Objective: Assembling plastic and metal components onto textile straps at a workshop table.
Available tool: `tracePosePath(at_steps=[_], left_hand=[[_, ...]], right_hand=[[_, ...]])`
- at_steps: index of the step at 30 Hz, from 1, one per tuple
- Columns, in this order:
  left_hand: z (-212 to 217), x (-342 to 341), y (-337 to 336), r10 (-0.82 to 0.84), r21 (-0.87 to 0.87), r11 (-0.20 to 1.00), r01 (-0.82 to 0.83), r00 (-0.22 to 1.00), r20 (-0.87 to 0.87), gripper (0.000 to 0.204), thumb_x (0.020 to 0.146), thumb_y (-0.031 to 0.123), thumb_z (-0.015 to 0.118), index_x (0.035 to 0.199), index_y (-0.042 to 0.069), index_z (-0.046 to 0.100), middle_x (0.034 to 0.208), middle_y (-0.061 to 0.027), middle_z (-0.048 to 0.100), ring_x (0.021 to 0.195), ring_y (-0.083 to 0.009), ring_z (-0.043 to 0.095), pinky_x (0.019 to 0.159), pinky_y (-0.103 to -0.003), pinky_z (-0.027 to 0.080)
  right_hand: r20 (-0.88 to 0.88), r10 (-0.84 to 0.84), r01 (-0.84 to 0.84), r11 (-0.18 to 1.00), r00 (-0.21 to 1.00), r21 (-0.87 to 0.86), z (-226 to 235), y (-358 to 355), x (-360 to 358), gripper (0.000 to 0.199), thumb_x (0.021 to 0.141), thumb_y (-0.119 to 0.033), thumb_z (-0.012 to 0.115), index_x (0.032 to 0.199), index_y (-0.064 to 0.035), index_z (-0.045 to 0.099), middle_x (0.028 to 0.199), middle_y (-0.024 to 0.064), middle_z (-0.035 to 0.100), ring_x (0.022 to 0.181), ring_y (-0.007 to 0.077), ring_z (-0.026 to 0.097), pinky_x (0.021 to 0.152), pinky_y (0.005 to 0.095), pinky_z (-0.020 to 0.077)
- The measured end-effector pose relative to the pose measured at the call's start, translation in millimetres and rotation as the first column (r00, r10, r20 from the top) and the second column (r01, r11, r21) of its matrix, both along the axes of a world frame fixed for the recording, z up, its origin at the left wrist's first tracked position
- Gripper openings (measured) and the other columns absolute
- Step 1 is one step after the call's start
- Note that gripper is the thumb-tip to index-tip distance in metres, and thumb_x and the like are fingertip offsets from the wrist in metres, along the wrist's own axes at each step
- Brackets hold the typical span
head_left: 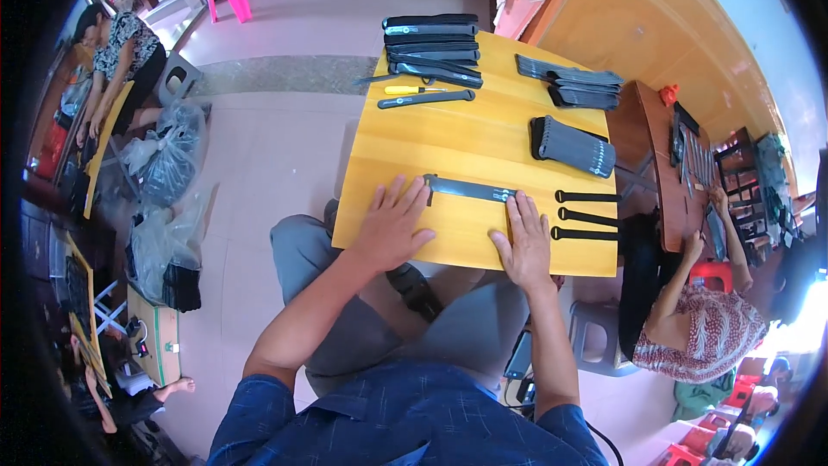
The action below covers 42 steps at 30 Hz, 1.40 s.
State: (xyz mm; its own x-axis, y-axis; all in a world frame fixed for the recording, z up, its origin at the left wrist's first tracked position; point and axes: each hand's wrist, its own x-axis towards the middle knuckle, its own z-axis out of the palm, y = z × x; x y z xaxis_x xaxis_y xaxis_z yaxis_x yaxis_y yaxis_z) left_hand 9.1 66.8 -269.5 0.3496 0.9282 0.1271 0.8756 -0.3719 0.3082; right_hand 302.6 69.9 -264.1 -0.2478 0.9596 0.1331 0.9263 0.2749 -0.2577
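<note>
A dark grey flat strap (470, 189) lies crosswise on the yellow wooden table (431, 142) in front of me. My left hand (397, 223) rests flat with fingers stretched at the strap's left end. At its other end, my right hand (526, 246) also lies flat, fingertips touching the strap and thumb apart. Three short black straps (588, 215) with looped ends are laid out to the right of my right hand. Beyond them sits a bundle of grey strips (576, 147).
Stacked black and grey straps (431, 47), a yellow-handled tool (407, 90) and a single strap (427, 99) occupy the far left tabletop. More grey strips (573, 82) lie far right. Co-workers sit at both sides. Clear plastic bags (168, 155) stand on the floor at left.
</note>
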Motion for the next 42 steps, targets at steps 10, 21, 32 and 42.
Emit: tracePosePath(at_steps=[10,21,32,42], left_hand=[[-1.3,23.6,14.9,-0.037,-0.043,0.998,0.039,0.999,0.039,0.08,0.094,0.049,0.063,0.157,0.006,0.038,0.167,-0.0115,0.029,0.156,-0.0347,0.022,0.125,-0.056,0.018],[1.3,22.2,11.5,-0.073,0.031,0.997,0.073,0.997,-0.003,0.077,0.095,0.047,0.061,0.157,0.007,0.039,0.167,-0.0115,0.028,0.155,-0.036,0.022,0.125,-0.056,0.019],[24.0,60.9,-55.3,-0.254,0.114,0.964,0.238,0.955,0.153,0.069,0.094,0.044,0.065,0.15,0.009,0.047,0.16,-0.0153,0.038,0.151,-0.0395,0.03,0.121,-0.059,0.025],[23.8,85.9,-70.0,-0.26,0.161,0.964,0.214,0.89,0.374,0.056,0.088,0.027,0.073,0.137,0.006,0.059,0.136,-0.0141,0.06,0.127,-0.0329,0.056,0.11,-0.049,0.04]], right_hand=[[0.01,-0.003,0.004,1.0,1.0,-0.026,4.2,1.6,-0.7,0.073,0.1,-0.049,0.057,0.159,-0.0082,0.038,0.167,0.0166,0.032,0.154,0.0355,0.028,0.123,0.0594,0.0226],[-0.152,-0.12,0.145,0.975,0.981,0.167,6.8,-11.5,14.8,0.074,0.097,-0.039,0.065,0.156,-0.0025,0.038,0.164,0.0217,0.033,0.152,0.0419,0.029,0.122,0.0576,0.0244],[-0.056,-0.13,0.136,0.982,0.99,0.132,20.9,-56.0,73.8,0.062,0.09,-0.031,0.075,0.139,0.0019,0.056,0.146,0.0231,0.054,0.136,0.0412,0.049,0.115,0.0503,0.0384],[-0.107,0.019,0.024,0.925,0.994,0.379,3.1,-77.7,59.2,0.025,0.081,-0.007,0.075,0.106,-0.01,0.07,0.108,0.005,0.069,0.104,0.0282,0.065,0.092,0.0434,0.0472]])
